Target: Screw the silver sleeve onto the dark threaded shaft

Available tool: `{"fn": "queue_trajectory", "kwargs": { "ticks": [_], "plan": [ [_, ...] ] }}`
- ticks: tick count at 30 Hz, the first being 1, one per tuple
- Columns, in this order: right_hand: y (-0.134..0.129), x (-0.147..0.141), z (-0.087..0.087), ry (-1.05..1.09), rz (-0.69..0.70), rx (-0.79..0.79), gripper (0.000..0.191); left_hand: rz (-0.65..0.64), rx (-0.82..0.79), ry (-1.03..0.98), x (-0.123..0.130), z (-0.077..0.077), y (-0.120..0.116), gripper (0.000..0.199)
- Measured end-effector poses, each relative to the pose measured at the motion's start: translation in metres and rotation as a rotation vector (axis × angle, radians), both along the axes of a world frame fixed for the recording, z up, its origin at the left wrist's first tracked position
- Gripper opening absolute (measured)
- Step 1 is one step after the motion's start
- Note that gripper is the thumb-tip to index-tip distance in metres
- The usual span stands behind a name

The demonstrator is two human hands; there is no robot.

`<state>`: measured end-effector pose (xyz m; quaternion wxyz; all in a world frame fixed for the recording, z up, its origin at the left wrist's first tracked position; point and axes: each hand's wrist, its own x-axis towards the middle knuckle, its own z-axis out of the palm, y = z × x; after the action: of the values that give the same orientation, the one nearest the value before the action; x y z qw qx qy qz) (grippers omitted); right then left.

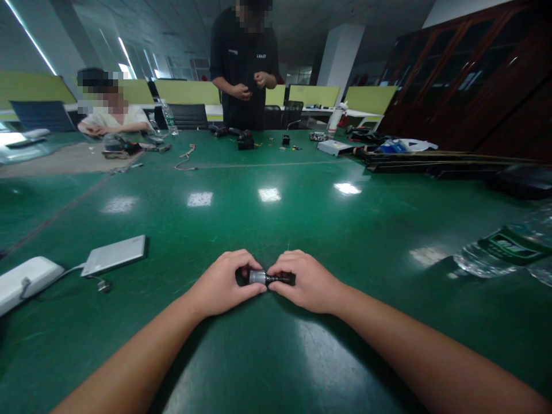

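Between my two hands, low over the green table point(276, 224), lies a small silver metal cylinder point(257, 277) with a thin dark ridged shaft point(275, 279) pointing right. My left hand point(222, 284) is closed around the cylinder, thumb in front and fingers behind. On the shaft side, my right hand point(310, 282) pinches the dark shaft between thumb and fingertips. The palms hide both ends of the piece. I cannot tell whether cylinder and shaft are one part or two.
To the left are a silver flat box point(114, 256) on a cable and a white device point(30, 282). Water bottles point(504, 250) lie at right. Across the table, one person point(244, 69) stands and another point(116, 118) sits, near tools and a black block point(245, 142).
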<state>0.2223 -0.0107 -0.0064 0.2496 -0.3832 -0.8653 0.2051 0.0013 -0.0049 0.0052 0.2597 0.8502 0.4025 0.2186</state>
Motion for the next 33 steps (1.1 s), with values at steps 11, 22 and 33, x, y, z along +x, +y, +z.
{"fn": "queue_trajectory", "kwargs": {
  "ticks": [11, 22, 33],
  "plan": [
    [-0.0003, 0.0005, -0.0004, 0.002, 0.007, -0.003, 0.01, -0.021, 0.01, 0.002, -0.0002, -0.0019, 0.0009, 0.018],
    [0.0014, 0.0026, 0.0, 0.007, 0.01, -0.001, 0.01, -0.013, 0.01, -0.002, -0.0017, -0.001, -0.0015, 0.019],
    [0.0009, 0.0061, 0.0022, -0.013, 0.001, -0.003, 0.011, -0.002, 0.006, -0.004, 0.0, -0.0004, -0.0001, 0.019]
  ]
}}
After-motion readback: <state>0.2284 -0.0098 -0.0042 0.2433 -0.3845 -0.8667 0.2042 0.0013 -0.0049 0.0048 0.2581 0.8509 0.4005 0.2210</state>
